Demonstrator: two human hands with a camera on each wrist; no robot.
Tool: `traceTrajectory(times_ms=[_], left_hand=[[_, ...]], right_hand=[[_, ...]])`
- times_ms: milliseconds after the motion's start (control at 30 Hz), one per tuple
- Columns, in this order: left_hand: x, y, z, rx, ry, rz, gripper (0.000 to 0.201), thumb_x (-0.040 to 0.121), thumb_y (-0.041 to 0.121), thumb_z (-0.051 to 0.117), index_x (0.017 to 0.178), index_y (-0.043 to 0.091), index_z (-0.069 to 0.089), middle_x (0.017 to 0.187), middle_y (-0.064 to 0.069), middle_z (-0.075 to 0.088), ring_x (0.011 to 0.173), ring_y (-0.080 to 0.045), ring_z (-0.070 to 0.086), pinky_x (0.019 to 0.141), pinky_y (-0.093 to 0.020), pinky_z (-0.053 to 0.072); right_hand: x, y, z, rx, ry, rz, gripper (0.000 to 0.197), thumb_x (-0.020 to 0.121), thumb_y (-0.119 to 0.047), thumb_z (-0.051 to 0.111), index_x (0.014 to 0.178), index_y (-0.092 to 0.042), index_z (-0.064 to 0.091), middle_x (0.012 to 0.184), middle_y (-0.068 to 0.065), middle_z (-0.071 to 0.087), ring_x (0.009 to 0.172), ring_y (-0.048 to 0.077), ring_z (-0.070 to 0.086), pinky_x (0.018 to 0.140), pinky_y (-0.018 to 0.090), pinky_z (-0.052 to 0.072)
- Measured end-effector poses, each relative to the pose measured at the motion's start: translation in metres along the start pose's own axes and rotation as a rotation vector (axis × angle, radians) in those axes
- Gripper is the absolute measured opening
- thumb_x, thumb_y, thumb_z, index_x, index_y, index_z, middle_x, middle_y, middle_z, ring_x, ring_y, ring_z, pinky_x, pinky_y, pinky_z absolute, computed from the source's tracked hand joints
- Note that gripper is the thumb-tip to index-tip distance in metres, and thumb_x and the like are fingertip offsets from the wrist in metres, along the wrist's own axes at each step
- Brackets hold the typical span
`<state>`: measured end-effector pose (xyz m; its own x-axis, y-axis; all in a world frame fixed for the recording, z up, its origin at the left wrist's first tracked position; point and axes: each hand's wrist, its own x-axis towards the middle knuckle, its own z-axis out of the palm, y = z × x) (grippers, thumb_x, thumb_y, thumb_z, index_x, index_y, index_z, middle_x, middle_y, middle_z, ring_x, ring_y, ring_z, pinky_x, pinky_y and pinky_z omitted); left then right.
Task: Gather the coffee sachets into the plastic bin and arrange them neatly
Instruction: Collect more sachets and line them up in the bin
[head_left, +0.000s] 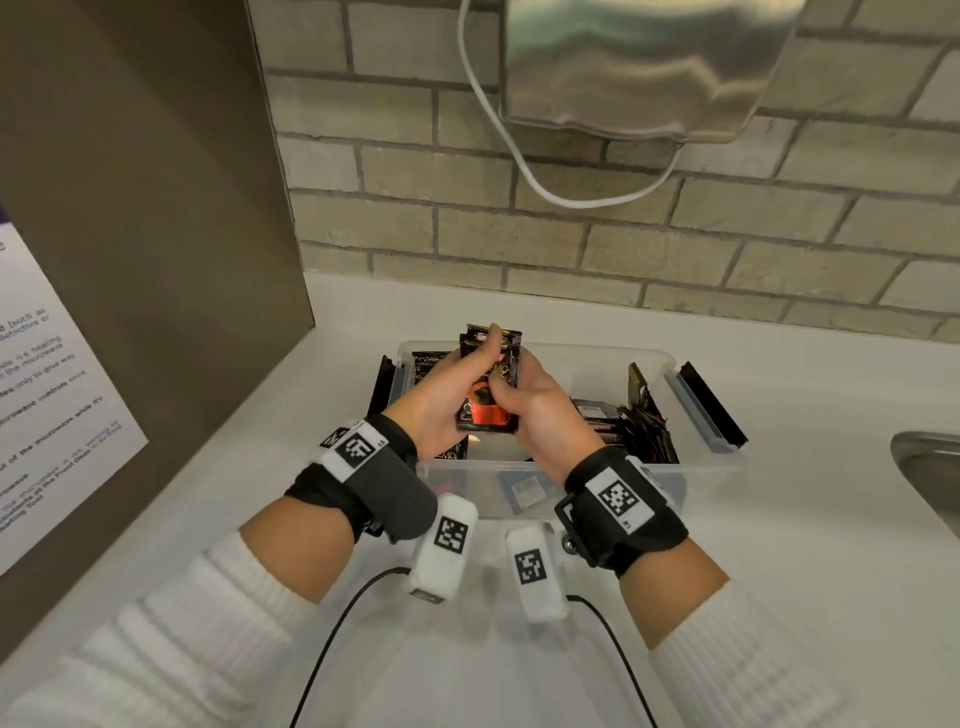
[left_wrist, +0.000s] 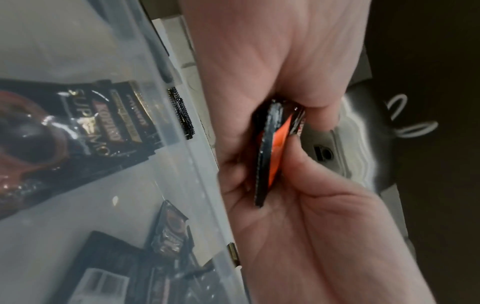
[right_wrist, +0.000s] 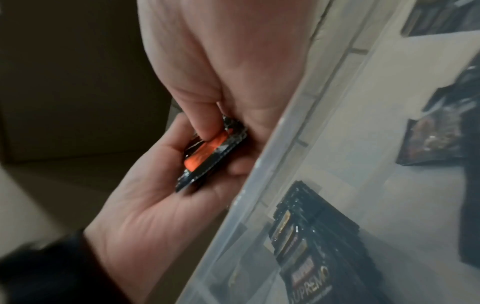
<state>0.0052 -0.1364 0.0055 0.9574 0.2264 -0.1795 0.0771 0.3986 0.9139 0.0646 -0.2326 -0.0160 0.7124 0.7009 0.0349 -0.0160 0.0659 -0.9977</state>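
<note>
Both hands hold a small stack of black coffee sachets (head_left: 488, 387) with a red cup print, upright above the clear plastic bin (head_left: 582, 486). My left hand (head_left: 449, 392) grips the stack's left side, with one finger over its top edge. The right hand (head_left: 532, 400) pinches the right side. In the wrist views the stack (left_wrist: 267, 156) (right_wrist: 207, 156) shows edge-on between the two palms, just outside the bin wall (left_wrist: 182, 168) (right_wrist: 262, 176). More sachets (head_left: 626, 423) lie jumbled at the bin's right end, and others (head_left: 431, 366) stand at its left end.
The bin sits on a white counter (head_left: 779, 519) against a brick wall. A brown cabinet side (head_left: 156, 208) with a paper notice (head_left: 57, 395) stands at the left. A steel sink edge (head_left: 930, 467) is at the right. A metal dispenser (head_left: 644, 67) and a white cable (head_left: 524, 166) hang above.
</note>
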Motion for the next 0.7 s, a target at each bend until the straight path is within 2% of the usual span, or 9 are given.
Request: traceTrajectory(times_ms=[67,133,233,300,367,467,533,633,700], left_hand=[[-0.003,0.005,-0.007,-0.018,-0.024,-0.008,0.046,0.094,0.041,0.047,0.128,0.010,0.053,0.118,-0.013,0.063,0.102,-0.022,0.063,0.086,-0.032,0.054],[-0.003,0.008,-0.013,-0.022,-0.017,0.013,0.045,0.095,0.041,0.045,0.124,0.008,0.056,0.112,-0.012,0.065,0.099,-0.021,0.065,0.084,-0.031,0.055],[-0.005,0.017,-0.019,-0.048,0.023,0.038,0.047,0.094,0.041,0.047,0.124,0.007,0.054,0.109,-0.012,0.066,0.093,-0.021,0.066,0.080,-0.030,0.057],[-0.008,0.019,-0.020,0.001,0.013,0.038,0.051,0.090,0.047,0.048,0.125,0.010,0.054,0.109,-0.010,0.067,0.093,-0.019,0.068,0.077,-0.028,0.057],[-0.011,0.016,-0.019,0.059,-0.018,0.032,0.054,0.087,0.052,0.045,0.124,0.014,0.053,0.114,-0.011,0.067,0.100,-0.018,0.068,0.078,-0.026,0.057],[-0.014,0.009,-0.018,0.101,-0.050,0.031,0.050,0.091,0.052,0.040,0.118,0.013,0.055,0.114,-0.011,0.067,0.105,-0.018,0.065,0.086,-0.025,0.054],[-0.015,0.007,-0.019,0.137,-0.045,0.037,0.050,0.089,0.052,0.041,0.114,0.012,0.057,0.112,-0.011,0.067,0.104,-0.019,0.065,0.089,-0.027,0.053],[-0.015,0.007,-0.021,0.196,-0.014,0.044,0.058,0.080,0.056,0.048,0.118,0.012,0.056,0.113,-0.012,0.067,0.104,-0.019,0.066,0.089,-0.029,0.053],[-0.015,0.006,-0.021,0.232,-0.014,0.058,0.057,0.083,0.056,0.045,0.119,0.013,0.056,0.115,-0.011,0.067,0.105,-0.019,0.065,0.089,-0.030,0.053]], right_hand=[[0.006,-0.003,0.004,-0.430,0.029,-0.033,0.078,0.089,-0.031,0.056,0.149,-0.014,0.010,0.143,0.013,0.032,0.133,0.027,0.034,0.111,0.041,0.031],[0.004,-0.010,0.004,-0.774,0.063,-0.135,0.098,0.085,-0.040,0.062,0.149,-0.015,-0.007,0.143,0.007,0.019,0.132,0.023,0.023,0.112,0.037,0.025],[-0.004,-0.019,0.005,-0.997,-0.005,-0.317,0.121,0.065,-0.049,0.077,0.149,-0.024,-0.007,0.150,-0.006,0.006,0.132,0.017,0.013,0.113,0.047,0.018],[-0.002,-0.020,0.007,-1.137,-0.015,-0.358,0.126,0.059,-0.053,0.078,0.149,-0.026,-0.005,0.155,-0.011,-0.006,0.140,0.014,-0.004,0.112,0.059,0.000],[0.003,-0.021,0.008,-1.167,-0.054,-0.350,0.124,0.058,-0.052,0.078,0.149,-0.022,0.001,0.156,-0.007,-0.001,0.143,0.013,-0.008,0.109,0.062,-0.010],[0.003,-0.024,0.011,-1.186,-0.059,-0.322,0.100,0.062,-0.040,0.078,0.142,-0.018,0.023,0.140,0.001,0.032,0.137,0.021,0.019,0.111,0.063,-0.005],[0.002,-0.022,0.013,-1.188,-0.039,-0.358,0.099,0.062,-0.037,0.077,0.142,-0.018,0.023,0.137,0.000,0.032,0.133,0.020,0.025,0.112,0.063,-0.001],[0.002,-0.018,0.015,-1.205,-0.053,-0.394,0.113,0.060,-0.046,0.077,0.148,-0.019,0.011,0.144,-0.002,0.024,0.135,0.017,0.021,0.112,0.061,0.000],[0.003,-0.019,0.015,-1.225,-0.043,-0.420,0.099,0.061,-0.043,0.077,0.142,-0.018,0.025,0.132,-0.002,0.036,0.125,0.017,0.031,0.112,0.056,0.019]])
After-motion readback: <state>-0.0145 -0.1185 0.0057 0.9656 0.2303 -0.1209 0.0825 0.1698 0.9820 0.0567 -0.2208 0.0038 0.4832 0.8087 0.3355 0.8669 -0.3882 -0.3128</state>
